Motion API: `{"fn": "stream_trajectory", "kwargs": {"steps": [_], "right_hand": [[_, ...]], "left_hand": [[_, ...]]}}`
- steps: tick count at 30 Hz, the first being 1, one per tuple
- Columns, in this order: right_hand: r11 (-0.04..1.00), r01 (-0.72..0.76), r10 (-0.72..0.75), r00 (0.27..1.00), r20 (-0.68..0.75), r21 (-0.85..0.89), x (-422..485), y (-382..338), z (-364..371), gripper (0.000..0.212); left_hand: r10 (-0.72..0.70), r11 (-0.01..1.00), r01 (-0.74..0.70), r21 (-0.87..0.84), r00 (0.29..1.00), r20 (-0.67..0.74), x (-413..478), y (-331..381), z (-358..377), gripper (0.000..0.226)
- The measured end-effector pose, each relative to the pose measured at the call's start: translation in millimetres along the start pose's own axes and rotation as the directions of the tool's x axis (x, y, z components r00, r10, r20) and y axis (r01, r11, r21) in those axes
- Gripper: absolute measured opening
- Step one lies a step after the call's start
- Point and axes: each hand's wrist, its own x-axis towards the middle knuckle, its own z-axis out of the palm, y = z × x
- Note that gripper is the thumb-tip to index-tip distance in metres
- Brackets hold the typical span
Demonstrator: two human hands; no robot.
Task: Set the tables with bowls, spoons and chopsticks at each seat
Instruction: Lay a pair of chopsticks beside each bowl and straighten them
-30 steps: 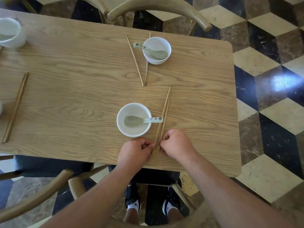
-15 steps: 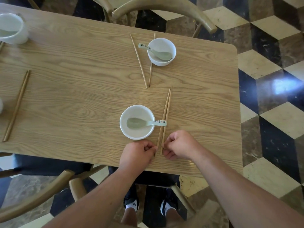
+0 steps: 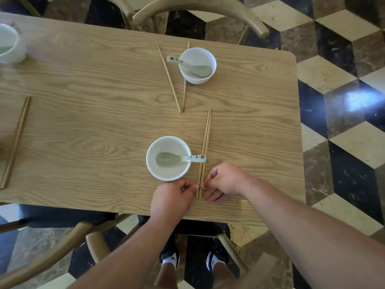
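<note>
Low in the middle of the frame, my left hand (image 3: 173, 199) and my right hand (image 3: 224, 182) both pinch the bottom ends of the chopsticks (image 3: 205, 147), just right of the bowl (image 3: 173, 142).

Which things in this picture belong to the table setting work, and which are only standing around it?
Belong to the job: near chopsticks, pinched at their near ends by left hand and right hand; near bowl with near spoon; far bowl, far spoon and splayed far chopsticks; left chopsticks; bowl at the left edge.
Only around: wooden chairs; tiled floor.
</note>
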Motion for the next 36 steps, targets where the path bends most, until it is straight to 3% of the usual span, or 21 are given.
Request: {"fn": "stream_trajectory", "kwargs": {"steps": [23,28,30,33,34,36], "right_hand": [[0.999,0.052,-0.052,0.999,-0.004,0.017,-3.5,4.1,1.3,0.012],[0.993,0.043,-0.051,0.996,0.068,0.114,-13.5,6.5,-7.7,0.015],[0.962,0.134,-0.121,0.99,-0.069,0.239,-19.0,7.4,-11.7,0.024],[0.905,0.361,-0.269,0.895,-0.357,0.223,-29.8,-6.3,-14.8,0.02],[0.902,0.401,-0.317,0.867,-0.385,0.159,-31.9,-14.7,-13.2,0.019],[0.905,0.423,-0.381,0.857,-0.348,0.05,-34.1,-31.2,-5.5,0.027]], "left_hand": [[0.026,0.999,-0.025,-0.037,1.0,0.012,-6.2,3.0,-3.0,0.015],[0.017,0.99,-0.001,-0.14,0.993,0.117,-13.3,-3.2,-18.8,0.031],[0.025,0.989,-0.017,-0.149,0.998,0.058,-26.1,-11.6,-32.9,0.047],[-0.059,0.955,-0.018,-0.297,0.967,-0.249,-36.0,-19.5,-60.4,0.05],[-0.116,0.926,-0.018,-0.377,0.937,-0.33,-32.7,-17.5,-70.1,0.042],[-0.18,0.863,-0.016,-0.504,0.924,-0.338,-19.0,-8.5,-85.4,0.027]]}}
